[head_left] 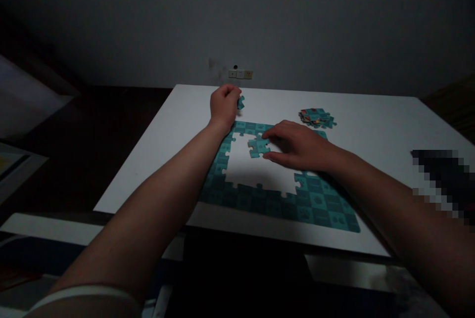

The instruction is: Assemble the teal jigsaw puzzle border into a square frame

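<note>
A teal puzzle border with a checkered pattern lies on the white table, framing a bare white middle. Inside its upper part is a teal puzzle piece, with the thumb and index finger of my right hand at its near and far edges. Beyond the border's far left corner, my left hand is closed, its fingers curled around another teal puzzle piece that shows partly at its right side. The left fingertips are mostly hidden.
A small heap of puzzle pieces lies on the far right of the white table. A dark pixelated object is at the right edge. Wall sockets sit behind the table. The room is dim.
</note>
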`<state>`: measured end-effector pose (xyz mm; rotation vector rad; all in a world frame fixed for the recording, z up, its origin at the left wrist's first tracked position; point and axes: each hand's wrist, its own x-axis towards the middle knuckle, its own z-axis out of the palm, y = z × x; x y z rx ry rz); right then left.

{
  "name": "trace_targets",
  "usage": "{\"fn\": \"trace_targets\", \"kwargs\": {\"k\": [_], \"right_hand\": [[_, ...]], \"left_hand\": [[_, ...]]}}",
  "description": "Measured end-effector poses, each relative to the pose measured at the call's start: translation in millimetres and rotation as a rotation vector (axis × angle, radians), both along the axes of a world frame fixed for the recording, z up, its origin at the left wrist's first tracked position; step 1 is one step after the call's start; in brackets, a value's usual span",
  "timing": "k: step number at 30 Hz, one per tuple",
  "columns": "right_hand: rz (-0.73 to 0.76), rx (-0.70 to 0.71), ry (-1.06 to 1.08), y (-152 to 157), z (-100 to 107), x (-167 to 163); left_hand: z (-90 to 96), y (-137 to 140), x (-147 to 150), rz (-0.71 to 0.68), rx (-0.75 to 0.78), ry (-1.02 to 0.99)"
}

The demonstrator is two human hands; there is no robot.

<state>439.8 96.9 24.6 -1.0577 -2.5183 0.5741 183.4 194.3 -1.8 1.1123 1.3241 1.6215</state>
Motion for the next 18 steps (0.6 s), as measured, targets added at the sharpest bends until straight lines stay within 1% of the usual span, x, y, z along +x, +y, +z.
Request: {"fn": "trace_targets", "kwargs": {"k": [3,5,6,8,10,11,12,13,14,15,18], "right_hand": [[-0.010,0.004,0.014,-1.9,2.9,-2.3],[-0.039,-0.055,0.062,-4.3,6.1,-3.7],[-0.061,-0.127,0.112,-5.8,8.2,-4.2],[-0.080,-0.355,0.224,-9.4,13.1,-5.1],[-0.043,-0.604,0.282,-13.6,18.2,-6.5],[-0.006,-0.696,0.278,-15.8,20.5,-7.6],[0.036,-0.757,0.254,-17.9,22.3,-9.0],[0.072,-0.781,0.220,-19.8,23.7,-10.6],[0.097,-0.774,0.188,-21.4,24.6,-12.3],[0.113,-0.745,0.153,-22.7,25.1,-14.0],[0.138,-0.600,0.068,-23.8,26.0,-17.2]], "left_hand": [[-1.0,0.5,-0.6,-0.022,0.022,0.018],[-1.2,0.4,-1.0,-0.026,0.022,0.025],[-1.4,0.3,-1.1,-0.022,0.020,0.022],[-1.4,0.0,-1.0,-0.021,0.021,0.013],[-0.9,-0.4,-0.4,-0.026,0.025,0.003],[-0.4,-0.7,0.1,-0.028,0.022,-0.001],[0.4,-1.0,0.7,-0.029,0.015,-0.005],[1.3,-1.3,1.3,-0.029,0.006,-0.008],[2.3,-1.6,1.8,-0.027,-0.004,-0.010],[3.2,-2.0,2.2,-0.026,-0.012,-0.009],[4.3,-2.4,2.2,-0.024,-0.023,-0.002]]}}
